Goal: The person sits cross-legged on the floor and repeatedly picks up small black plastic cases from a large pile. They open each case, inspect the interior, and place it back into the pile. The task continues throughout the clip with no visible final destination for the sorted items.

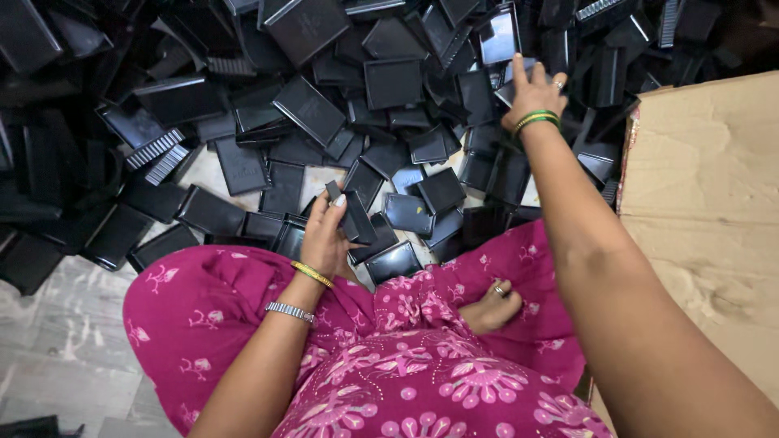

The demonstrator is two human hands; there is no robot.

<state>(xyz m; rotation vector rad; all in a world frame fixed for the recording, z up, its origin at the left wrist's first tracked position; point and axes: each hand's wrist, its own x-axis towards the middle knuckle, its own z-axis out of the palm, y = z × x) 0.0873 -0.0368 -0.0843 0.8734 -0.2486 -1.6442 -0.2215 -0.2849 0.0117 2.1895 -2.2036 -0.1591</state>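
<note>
Head view: left hand (324, 235) is closed round a small black rectangular plastic tray part (350, 212), fingers wrapped over its near edge, part held tilted just above the lap at the front edge of the heap. Right hand (531, 96) is stretched far forward, fingers spread and open, fingertips down on another glossy black plastic tray piece (510, 91) near the top of the pile; grip on it not closed, can't tell whether it's lifted. Both parts belong to a big loose heap of identical black plastic trays (308, 109) covering the floor ahead, some flat, some on edge, some ribbed. Gold bangle and metal watch band on the left wrist, green bangles (537, 119) on the right wrist, ring on a right finger. Person sits cross-legged in a pink floral-print garment (389, 365), bare foot (491, 307) with toe ring tucked in the lap. Brown corrugated cardboard sheet (706, 186) lies at right, touching the heap. Grey stone floor (57, 341) shows at left.
</note>
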